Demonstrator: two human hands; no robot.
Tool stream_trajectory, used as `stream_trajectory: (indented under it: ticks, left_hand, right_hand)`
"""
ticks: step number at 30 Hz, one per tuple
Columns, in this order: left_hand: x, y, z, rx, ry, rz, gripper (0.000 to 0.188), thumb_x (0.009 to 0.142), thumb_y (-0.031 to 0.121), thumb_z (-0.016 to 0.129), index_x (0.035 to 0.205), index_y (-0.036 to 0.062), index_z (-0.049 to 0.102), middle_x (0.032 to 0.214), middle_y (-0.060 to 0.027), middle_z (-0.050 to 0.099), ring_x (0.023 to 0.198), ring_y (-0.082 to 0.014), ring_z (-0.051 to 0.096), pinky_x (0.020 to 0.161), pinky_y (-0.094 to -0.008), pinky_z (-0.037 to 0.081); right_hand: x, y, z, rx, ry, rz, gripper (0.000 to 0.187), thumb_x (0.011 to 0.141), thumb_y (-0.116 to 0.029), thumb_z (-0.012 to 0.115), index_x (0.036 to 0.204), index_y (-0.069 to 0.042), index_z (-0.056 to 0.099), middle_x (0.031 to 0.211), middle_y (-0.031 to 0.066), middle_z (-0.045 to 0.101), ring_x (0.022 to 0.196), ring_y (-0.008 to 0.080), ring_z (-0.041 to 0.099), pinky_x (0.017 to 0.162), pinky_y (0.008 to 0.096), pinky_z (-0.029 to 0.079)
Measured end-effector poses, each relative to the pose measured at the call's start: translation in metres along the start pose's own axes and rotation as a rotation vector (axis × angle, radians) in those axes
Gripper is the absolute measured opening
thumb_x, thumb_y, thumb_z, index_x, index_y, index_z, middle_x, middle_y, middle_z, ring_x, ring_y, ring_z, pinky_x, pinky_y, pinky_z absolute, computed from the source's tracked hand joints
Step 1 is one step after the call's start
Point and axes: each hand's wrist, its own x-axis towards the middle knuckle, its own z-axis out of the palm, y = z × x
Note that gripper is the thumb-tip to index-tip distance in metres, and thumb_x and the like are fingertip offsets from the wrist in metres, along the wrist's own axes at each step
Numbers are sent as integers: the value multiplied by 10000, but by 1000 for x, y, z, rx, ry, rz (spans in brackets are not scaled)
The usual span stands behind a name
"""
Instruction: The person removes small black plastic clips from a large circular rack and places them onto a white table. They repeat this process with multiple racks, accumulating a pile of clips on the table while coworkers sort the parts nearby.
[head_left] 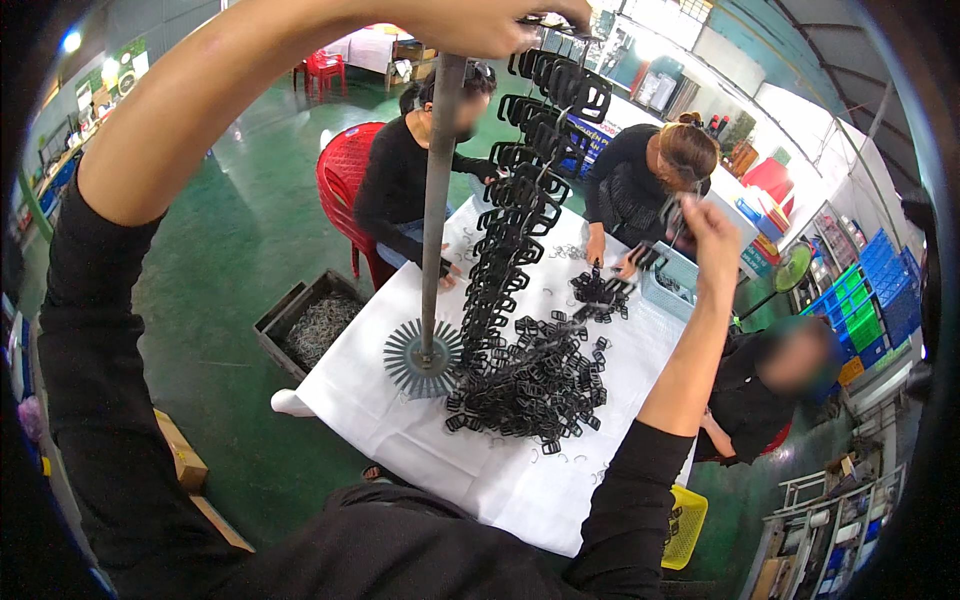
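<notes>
Strands of black buckles [530,195] hung beside the grey pole [437,200], a loose pile [530,385] lay apparently unhung on the worktop [520,490], the right hand [714,235] pinched blurred black pieces [652,257], and the left hand's [470,25] grip overhead could not be determined.

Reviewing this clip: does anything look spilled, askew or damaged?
Mildly, yes: small loose clips lie scattered on the white cloth, on both the far and near sides of the pile of black buckles. They look strewn rather than gathered, though that may be normal here. I see no clear damage.
</notes>
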Motion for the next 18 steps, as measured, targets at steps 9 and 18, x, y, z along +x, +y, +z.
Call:
stream_trajectory:
  ticks: [9, 18]
  left_hand:
    - [-1, -3, -26, -138, -263, 49, 495, 878, 194, 556, 1308, -39, 477, 954, -211, 704, 955, -334, 683, 857, -408, 518]
    - [34, 5, -9, 42, -202, -208, 277, 814, 169, 598, 953, -63, 656, 847, -276, 674, 838, -402, 677, 747, -432, 537]
  right_hand:
    - [-39, 99, 1, -900, -104, 167, 441, 757, -286, 786, 1116, -54, 681, 1054, 139, 704, 861, 270, 671, 777, 374, 521]
    - [-14, -118, 121, -386, 319, -710, 282, 839, -345, 733, 985, -105, 713, 840, 90, 689, 731, 286, 671, 669, 388, 512]
